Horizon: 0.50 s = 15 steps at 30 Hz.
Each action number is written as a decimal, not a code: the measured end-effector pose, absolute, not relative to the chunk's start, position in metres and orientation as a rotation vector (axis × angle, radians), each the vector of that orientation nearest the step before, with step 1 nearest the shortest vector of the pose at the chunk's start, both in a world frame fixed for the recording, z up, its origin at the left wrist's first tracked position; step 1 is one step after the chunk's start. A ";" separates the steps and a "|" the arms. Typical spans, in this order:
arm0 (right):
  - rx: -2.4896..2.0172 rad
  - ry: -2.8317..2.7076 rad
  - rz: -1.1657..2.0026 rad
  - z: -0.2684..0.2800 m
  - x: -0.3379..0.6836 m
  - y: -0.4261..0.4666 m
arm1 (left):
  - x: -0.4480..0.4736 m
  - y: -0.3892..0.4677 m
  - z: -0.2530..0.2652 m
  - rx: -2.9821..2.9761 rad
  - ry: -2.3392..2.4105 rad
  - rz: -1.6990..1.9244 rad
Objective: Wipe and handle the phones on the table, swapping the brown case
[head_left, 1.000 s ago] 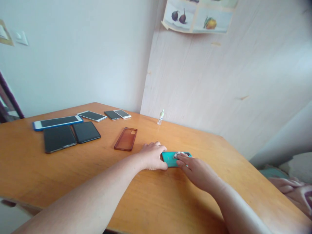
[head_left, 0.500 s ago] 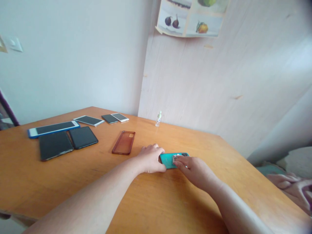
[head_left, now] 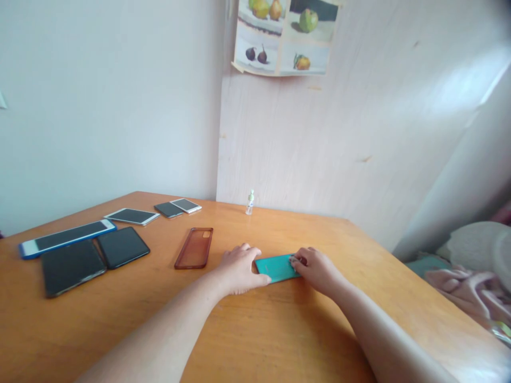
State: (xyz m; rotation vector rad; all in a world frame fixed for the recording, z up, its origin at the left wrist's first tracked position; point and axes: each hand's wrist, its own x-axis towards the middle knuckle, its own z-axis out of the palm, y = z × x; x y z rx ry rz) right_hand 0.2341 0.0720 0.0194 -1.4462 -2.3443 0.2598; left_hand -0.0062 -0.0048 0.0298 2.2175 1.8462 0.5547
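A teal smartphone (head_left: pixel 274 267) lies back side up on the wooden table. My left hand (head_left: pixel 241 270) grips its left end, thumb along the near edge and fingers at the far edge. Over the phone's right end, my right hand (head_left: pixel 319 270) is closed on a small whitish wipe (head_left: pixel 294 260), pressed to the phone's back. Most of the wipe is hidden under my fingers, and so is the phone's camera corner. Left of my left hand lies a reddish-brown clear phone case (head_left: pixel 195 248), its hollow side up.
At the left lie a blue-cased device (head_left: pixel 67 238), two dark devices (head_left: pixel 74 266) (head_left: pixel 123 247), a white phone (head_left: pixel 133 216) and two smaller phones (head_left: pixel 168 209) (head_left: pixel 186 205). A small clear bottle (head_left: pixel 249 204) stands near the back edge. Pink cloth (head_left: pixel 467 292) lies beyond the table's right side.
My right hand has slid the wipe toward the phone's right end, and now covers the camera corner. My left hand still holds the left end. The whole view has shifted.
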 end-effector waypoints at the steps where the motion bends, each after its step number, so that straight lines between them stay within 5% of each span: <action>1: -1.449 -2.337 0.283 0.017 0.236 0.076 | -0.007 -0.004 0.029 2.219 1.865 0.557; 15: -1.601 -2.025 0.385 0.005 0.243 0.097 | -0.004 0.000 0.022 2.179 1.905 0.530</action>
